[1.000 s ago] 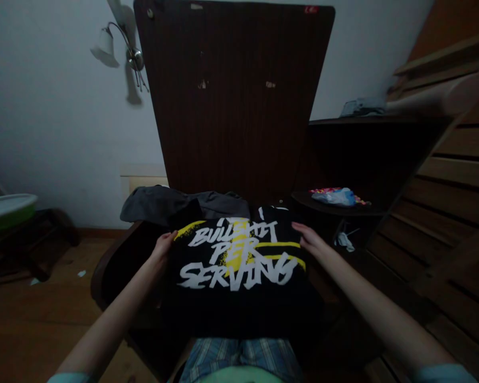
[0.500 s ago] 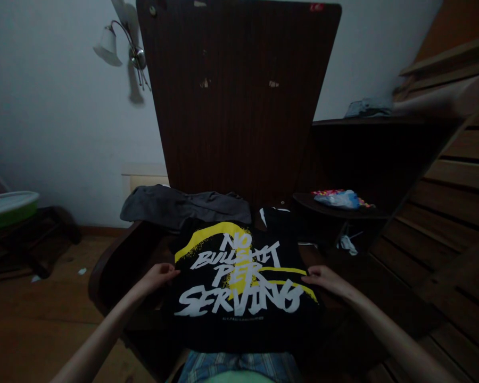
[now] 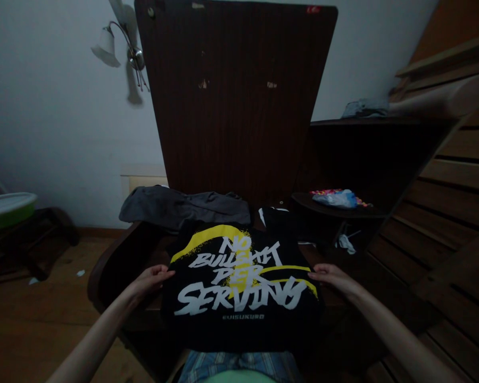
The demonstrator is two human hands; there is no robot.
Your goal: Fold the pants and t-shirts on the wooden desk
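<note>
A black T-shirt (image 3: pixel 243 331) with white lettering and yellow streaks lies spread in front of me, its near part hanging toward my lap. My left hand (image 3: pixel 154 279) pinches its left edge between thumb and fingers. On the opposite side my right hand (image 3: pixel 329 276) grips the right edge the same way. The cloth between the two hands looks mostly flat. Behind it, a dark grey folded garment (image 3: pixel 187 206) rests on the dark wooden desk (image 3: pixel 107 258).
A tall dark wooden panel (image 3: pixel 235 106) rises behind the desk. To the right, a low shelf (image 3: pixel 335 211) carries a clear plastic bag (image 3: pixel 339 199). A wall lamp (image 3: pixel 106 48) hangs at upper left. A green-sided basin (image 3: pixel 10 211) sits on a dark stand. Wooden slats (image 3: pixel 459 191) line the right.
Both hands have moved slightly apart, drawing the shirt's sides outward. The small print under the lettering now looks flatter and sharper.
</note>
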